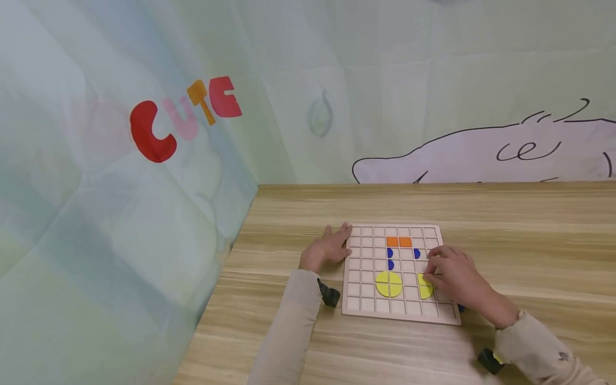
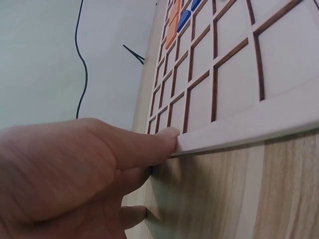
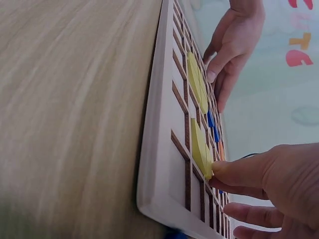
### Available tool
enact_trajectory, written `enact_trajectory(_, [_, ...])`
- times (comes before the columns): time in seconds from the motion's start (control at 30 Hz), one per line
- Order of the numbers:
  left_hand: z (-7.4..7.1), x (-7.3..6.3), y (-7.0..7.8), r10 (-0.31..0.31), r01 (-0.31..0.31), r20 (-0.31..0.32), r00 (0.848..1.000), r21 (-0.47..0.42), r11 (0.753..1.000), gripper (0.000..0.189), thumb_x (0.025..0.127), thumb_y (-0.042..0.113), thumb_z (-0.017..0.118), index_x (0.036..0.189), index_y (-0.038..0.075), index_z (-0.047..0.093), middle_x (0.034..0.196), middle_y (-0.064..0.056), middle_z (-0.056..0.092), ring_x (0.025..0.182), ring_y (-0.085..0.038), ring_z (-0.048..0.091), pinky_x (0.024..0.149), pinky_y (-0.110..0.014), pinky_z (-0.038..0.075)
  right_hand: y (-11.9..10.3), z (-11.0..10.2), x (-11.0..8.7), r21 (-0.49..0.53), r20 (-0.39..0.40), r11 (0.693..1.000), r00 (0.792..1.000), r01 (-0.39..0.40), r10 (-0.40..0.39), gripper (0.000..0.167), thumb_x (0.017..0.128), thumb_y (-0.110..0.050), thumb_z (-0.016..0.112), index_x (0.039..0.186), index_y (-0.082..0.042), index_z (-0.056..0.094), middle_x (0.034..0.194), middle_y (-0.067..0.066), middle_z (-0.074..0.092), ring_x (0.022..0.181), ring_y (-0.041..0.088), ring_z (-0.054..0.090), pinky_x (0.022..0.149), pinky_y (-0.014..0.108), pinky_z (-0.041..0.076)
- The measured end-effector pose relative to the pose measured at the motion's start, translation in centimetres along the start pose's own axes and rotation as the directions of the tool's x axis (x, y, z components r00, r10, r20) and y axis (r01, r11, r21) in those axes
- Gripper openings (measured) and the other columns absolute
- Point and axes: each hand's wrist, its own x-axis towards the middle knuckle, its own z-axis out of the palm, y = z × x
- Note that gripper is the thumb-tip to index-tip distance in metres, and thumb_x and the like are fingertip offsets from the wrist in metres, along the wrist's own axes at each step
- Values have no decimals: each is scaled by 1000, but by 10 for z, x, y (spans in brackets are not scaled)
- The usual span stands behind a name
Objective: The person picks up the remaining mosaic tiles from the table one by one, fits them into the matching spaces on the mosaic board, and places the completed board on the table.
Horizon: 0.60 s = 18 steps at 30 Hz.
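Note:
A pale wooden grid board point(image 1: 368, 310) lies on the table, holding flat coloured pieces in its cells. My left hand point(image 1: 328, 247) rests at the board's left edge with fingers spread; its thumb touches the rim in the left wrist view. Over the right side of the board, my right hand point(image 1: 457, 272) pinches a yellow piece point(image 3: 208, 162) between thumb and forefinger, right at the grid. Beside it lies another yellow piece point(image 1: 424, 291). Further left, yellow quarter pieces form a circle point(image 1: 389, 284). Two orange squares point(image 1: 399, 242) and several blue half-circles point(image 1: 416, 253) sit above.
The board stands on a wood-grain table point(image 1: 289, 214). A dark blue piece point(image 3: 174, 233) lies by the board's right edge, partly hidden. Printed cloth walls point(image 1: 298, 107) rise behind and to the left, with coloured letters point(image 1: 154, 136) on the left one.

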Motion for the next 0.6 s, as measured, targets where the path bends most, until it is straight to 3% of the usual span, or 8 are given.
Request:
enact_trajectory(0.27, [2, 1, 0, 3, -3, 0, 1000, 11, 1000, 63, 102, 27, 44, 155, 19, 11, 162, 4, 2, 148, -34, -6, 117, -60, 6, 5, -7, -1, -12, 4, 1000, 1000, -22, 22, 11, 82, -18, 73, 73, -18, 68, 115, 21, 61, 112, 43, 50, 88, 66, 36])
enact_trajectory(0.6, [3, 2, -1, -10, 10, -14, 1000, 9, 1000, 63, 102, 27, 44, 155, 20, 11, 162, 5, 2, 148, -33, -5, 118, -57, 6, 34, -43, -9, -46, 24, 999, 1000, -15, 17, 5, 83, -16, 72, 83, -12, 71, 110, 24, 64, 103, 43, 57, 80, 58, 49])
